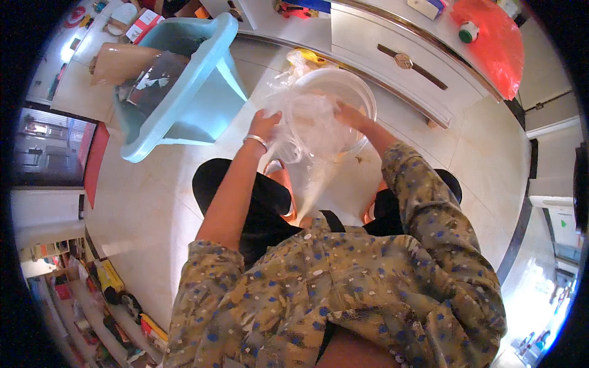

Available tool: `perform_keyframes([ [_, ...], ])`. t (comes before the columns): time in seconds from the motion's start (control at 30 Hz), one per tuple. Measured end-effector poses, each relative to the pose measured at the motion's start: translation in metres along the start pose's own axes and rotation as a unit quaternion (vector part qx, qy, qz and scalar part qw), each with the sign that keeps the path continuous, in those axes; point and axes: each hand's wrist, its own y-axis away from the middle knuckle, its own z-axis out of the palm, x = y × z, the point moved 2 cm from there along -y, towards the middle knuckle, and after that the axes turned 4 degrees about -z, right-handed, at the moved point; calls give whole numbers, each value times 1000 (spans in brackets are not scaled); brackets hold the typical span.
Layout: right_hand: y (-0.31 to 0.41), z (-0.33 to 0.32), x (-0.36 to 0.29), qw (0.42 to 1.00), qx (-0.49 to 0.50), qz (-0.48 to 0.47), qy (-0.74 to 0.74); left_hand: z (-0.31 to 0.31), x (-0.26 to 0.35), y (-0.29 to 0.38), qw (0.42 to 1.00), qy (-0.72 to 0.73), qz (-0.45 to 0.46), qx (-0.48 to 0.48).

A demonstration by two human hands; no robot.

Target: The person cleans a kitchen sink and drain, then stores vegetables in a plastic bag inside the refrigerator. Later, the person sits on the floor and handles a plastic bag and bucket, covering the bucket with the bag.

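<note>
A clear plastic bag [315,126], blurred in places, is spread between my hands over a whitish plastic bucket [371,92] on the floor. My left hand [265,125] grips its left side. On the right, the fingers of my right hand [353,116] hold the film, partly hidden by it. A loop of the plastic hangs down below my left hand. Crumpled clear plastic [294,64] with a yellow piece [313,56] lies behind the bucket. The bag blocks much of the bucket's inside from view.
A light blue plastic stool [202,106] lies tipped over at the left, with cardboard [124,63] and dark plastic in its frame. A white drawer cabinet [368,50] stands beyond the bucket. A red plastic bag [497,50] rests at the far right. Shelves [92,313] hold goods at lower left.
</note>
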Motion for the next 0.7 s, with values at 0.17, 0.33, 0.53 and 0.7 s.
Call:
perform_keyframes([
  [0.17,-15,-59,36,984,83,50,151,40,38,13,998,36,-46,-32],
  [0.33,33,-127,-62,975,176,-74,-110,46,-15,-38,998,-38,44,-31],
  [0.53,107,-30,-96,899,-22,-358,251,46,25,-22,996,-89,24,5],
  [0.7,94,-74,-56,960,-88,-129,231,35,47,24,898,-322,199,223],
])
